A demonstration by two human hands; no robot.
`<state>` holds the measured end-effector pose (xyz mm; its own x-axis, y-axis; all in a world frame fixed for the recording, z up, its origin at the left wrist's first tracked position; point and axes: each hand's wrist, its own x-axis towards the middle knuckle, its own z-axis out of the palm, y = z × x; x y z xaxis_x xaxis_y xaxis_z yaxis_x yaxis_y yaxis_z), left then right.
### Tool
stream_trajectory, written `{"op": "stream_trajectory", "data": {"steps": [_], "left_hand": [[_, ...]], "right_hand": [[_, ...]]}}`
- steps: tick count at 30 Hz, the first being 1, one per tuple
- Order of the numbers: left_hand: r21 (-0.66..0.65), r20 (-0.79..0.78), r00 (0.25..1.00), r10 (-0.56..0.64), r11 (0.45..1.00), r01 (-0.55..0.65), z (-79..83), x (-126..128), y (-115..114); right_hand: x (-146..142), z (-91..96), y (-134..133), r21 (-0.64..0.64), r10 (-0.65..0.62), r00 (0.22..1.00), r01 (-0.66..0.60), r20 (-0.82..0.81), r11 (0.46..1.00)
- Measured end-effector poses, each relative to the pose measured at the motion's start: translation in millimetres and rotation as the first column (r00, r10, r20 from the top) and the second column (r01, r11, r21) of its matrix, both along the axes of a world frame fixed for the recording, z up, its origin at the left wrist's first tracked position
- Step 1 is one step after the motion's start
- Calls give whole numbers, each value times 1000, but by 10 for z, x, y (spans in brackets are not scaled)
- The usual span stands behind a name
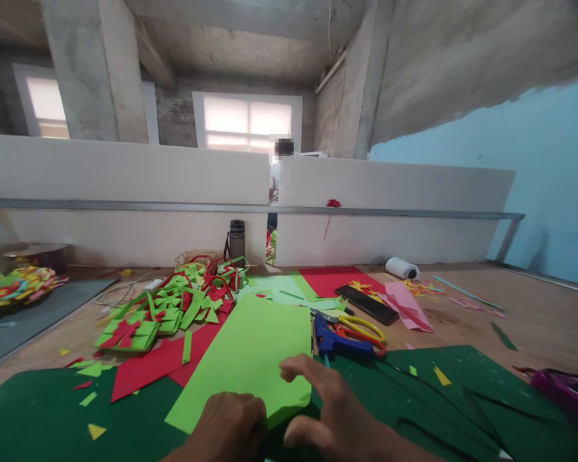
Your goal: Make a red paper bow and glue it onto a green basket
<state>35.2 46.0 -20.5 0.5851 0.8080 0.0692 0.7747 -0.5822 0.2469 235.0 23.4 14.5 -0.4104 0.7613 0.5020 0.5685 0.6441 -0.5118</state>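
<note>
A sheet of light green paper (pixel 250 346) lies before me on the dark green cutting mat (pixel 38 410), its lower right part bent up. My left hand (pixel 234 420) is closed at the paper's near edge; its curled fingertips are hidden. Over the right part of the sheet hovers my right hand (pixel 325 398), thumb and forefinger apart, holding nothing. Just beyond it rest a blue glue gun (pixel 340 340) and scissors with yellow handles (pixel 368 326). Red paper (pixel 149 367) lies partly under the green sheet on the left.
Small green paper bags (pixel 135 330) are heaped at the left. A phone (pixel 366 304), pink paper (pixel 407 305) and a white roll (pixel 402 268) lie to the right. A dark bottle (pixel 237 242) stands by the white partition (pixel 125 237). Beyond its gap is a person (pixel 274 179).
</note>
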Motion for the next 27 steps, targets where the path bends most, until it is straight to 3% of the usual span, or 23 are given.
{"op": "stream_trajectory", "data": {"steps": [3, 6, 9, 12, 20, 27], "left_hand": [[-23, 156, 987, -24, 999, 28, 58, -29, -49], [-67, 496, 868, -1, 997, 40, 132, -61, -57], [-282, 694, 708, 131, 954, 100, 175, -51, -24], [-447, 732, 631, 258, 880, 158, 179, -9, 14], [-352, 719, 654, 235, 934, 52, 176, -45, 52], [-311, 683, 708, 179, 949, 60, 152, -67, 72]], "right_hand": [[-23, -169, 39, 126, 120, 985, -135, 121, 983], [-34, -255, 63, 172, 121, 980, -149, 160, 974], [-45, -251, 54, 175, 157, 975, -183, 157, 967], [-64, -251, 45, 214, 212, 962, -247, 172, 945], [-83, -262, 55, 239, 235, 957, -272, 172, 932], [-73, -316, 53, 237, 234, 946, -286, 224, 929]]}}
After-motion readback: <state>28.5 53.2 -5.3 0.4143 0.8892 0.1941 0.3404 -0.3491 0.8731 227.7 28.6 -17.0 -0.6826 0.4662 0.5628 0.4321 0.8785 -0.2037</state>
